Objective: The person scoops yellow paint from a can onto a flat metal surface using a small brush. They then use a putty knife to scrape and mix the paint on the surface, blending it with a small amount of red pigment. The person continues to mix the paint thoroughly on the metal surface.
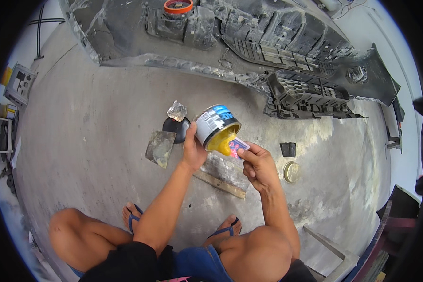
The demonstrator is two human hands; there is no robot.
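My left hand (193,151) is wrapped round the side of a tin can (211,123), which is tilted with its open mouth toward my right hand. Yellow paste (223,143) coats the inside near the lower rim. Between the thumb and fingers of my right hand (262,167) is a small pink-and-blue patterned card (239,147). The card's far end reaches the can's mouth and touches the paste. Below the can, on the floor, lies a scuffed flat board (223,175), partly hidden by the can and my hands.
A dark car bumper (296,56) spans the far side, with an orange-rimmed container (177,7) on it. A black disc (178,128), crumpled foil (177,111), a stained square sheet (160,147), a round gold lid (292,172) and a black piece (288,149) lie on the floor.
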